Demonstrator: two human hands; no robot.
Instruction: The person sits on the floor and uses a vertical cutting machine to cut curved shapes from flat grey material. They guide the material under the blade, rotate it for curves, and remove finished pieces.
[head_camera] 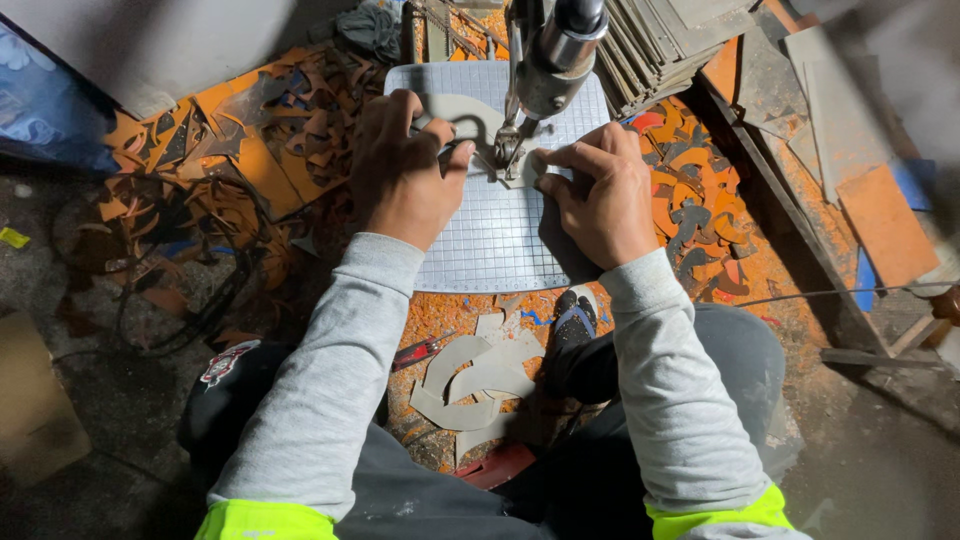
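Both hands press a grey curved sheet piece flat on the gridded bench under a scroll-saw blade — left hand clamped over it, right hand pinching its edge; the cut looks partway through — finished cut-outs lie by the knees

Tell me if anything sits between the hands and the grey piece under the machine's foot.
Nothing visible does. The left hand and the right hand both rest directly on the grey piece, which lies flat on the gridded plate. The machine's foot comes down on the piece between the two hands.
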